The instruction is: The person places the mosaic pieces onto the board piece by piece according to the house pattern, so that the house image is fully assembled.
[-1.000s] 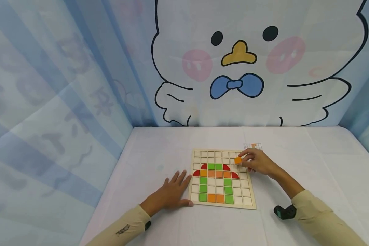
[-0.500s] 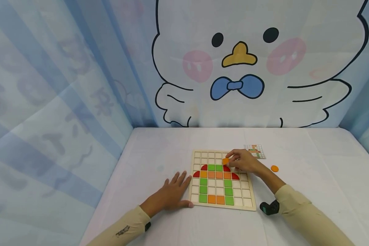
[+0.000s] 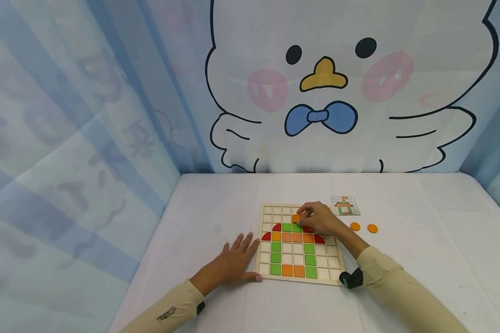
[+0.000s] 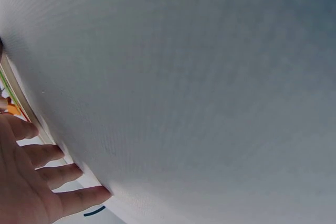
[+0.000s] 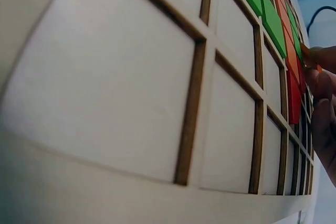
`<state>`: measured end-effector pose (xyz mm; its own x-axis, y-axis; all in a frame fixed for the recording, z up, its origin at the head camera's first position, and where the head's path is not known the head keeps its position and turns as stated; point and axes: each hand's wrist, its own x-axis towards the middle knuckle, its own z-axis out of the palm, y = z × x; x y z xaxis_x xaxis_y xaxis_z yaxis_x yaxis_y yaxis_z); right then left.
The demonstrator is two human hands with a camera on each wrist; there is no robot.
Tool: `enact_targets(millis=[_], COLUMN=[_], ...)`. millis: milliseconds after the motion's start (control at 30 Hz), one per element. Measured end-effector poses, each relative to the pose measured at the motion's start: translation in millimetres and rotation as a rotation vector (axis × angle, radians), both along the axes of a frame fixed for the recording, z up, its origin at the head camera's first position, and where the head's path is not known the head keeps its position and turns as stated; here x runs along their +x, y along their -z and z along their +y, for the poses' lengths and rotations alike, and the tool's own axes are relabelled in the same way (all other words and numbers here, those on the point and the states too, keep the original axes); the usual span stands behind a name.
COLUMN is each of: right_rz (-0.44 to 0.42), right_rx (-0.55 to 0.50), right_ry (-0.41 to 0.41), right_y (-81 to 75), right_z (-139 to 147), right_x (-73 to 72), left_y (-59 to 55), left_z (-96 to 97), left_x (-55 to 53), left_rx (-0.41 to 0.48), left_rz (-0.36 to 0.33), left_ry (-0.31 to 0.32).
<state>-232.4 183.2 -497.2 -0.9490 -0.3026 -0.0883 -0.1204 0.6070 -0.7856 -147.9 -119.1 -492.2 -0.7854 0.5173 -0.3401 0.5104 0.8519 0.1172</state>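
Note:
My right hand (image 3: 318,217) pinches an orange square tile (image 3: 296,218) over the gridded wooden board (image 3: 322,272). The tile is just behind a row of two green tiles (image 3: 286,227). In the right wrist view, fingertips (image 5: 320,80) and an edge of the orange tile (image 5: 306,52) show at the far end of the grid. My left hand (image 3: 233,262) lies with spread fingers against the board's left edge; the left wrist view shows its fingers (image 4: 79,199) extended along that edge. Red quarter-round, orange and green tiles form a pattern in the cells.
A small printed pattern card (image 3: 346,206) lies behind the board's right corner. Two orange round pieces (image 3: 355,226) sit on the white tablecloth (image 3: 416,240) to the right. A black device (image 3: 352,279) hangs under the right sleeve, overlapping the board's front right corner.
My right hand has carried the orange square tile leftward across the board, from its right side to behind the green tiles. The orange round pieces and card came into sight. My left hand stays put.

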Motion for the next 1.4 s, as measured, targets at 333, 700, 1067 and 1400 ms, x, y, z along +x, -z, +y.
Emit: enact_targets(millis=[333, 700, 1067, 1400], right_rz=[0.013, -0.006, 0.095, 0.082], right_rx=[0.116, 0.143, 0.068, 0.117], right_ry=[0.034, 0.028, -0.047, 0.036], right_y=[-2.8, -4.4, -7.4, -11.0], right_z=[-4, -2, 36, 91], right_x=[-1.3, -3.5, 6.6, 22.3], left_y=[-2.0, 1.6, 1.3, 0.1], left_z=[-0.5, -2.7, -1.1, -1.4], left_x=[0.2, -1.1, -0.4, 0.2], left_rx=[0.008, 0.015, 0.009, 0.003], left_rz=[0.005, 0.023, 0.014, 0.011], left_ry=[0.006, 0.022, 0.010, 0.007])
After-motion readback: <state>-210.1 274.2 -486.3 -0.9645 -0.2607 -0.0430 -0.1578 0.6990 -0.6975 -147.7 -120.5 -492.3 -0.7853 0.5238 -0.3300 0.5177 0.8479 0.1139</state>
